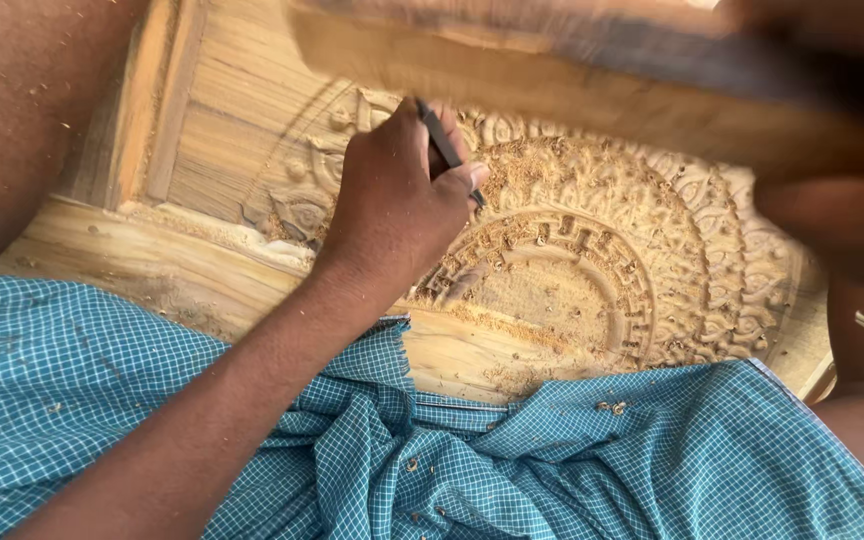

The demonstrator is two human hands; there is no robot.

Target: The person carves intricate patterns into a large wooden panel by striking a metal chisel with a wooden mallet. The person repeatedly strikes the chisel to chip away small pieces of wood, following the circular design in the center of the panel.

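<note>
Wood shavings and pale dust lie thick over the carved panel (592, 270), gathered mostly just right of the left hand (397, 205) and in the hollow centre of the round medallion below and to its right. That hand is closed narrow around a dark chisel (442, 145), fingers wrapped on the shaft, the blade end hidden behind the fingers where it meets the wood at the inner ring of the pattern. Above and to the right of it a wooden mallet (592, 95) crosses the view as a broad blur; the right hand (832, 40) sits at its far end, too smeared to show how the fingers lie, though it appears to grip the handle. Judging by the surface, the concentric rings, the key-pattern band and the outer scrollwork right of the hand are already cut deep, while the flat panel area up and left of the hand carries only a faint drawn arc and plain grain, so a fair stretch looks uncarved. Blue checked cloth (452, 460) covers the lap beneath the forearm.
</note>
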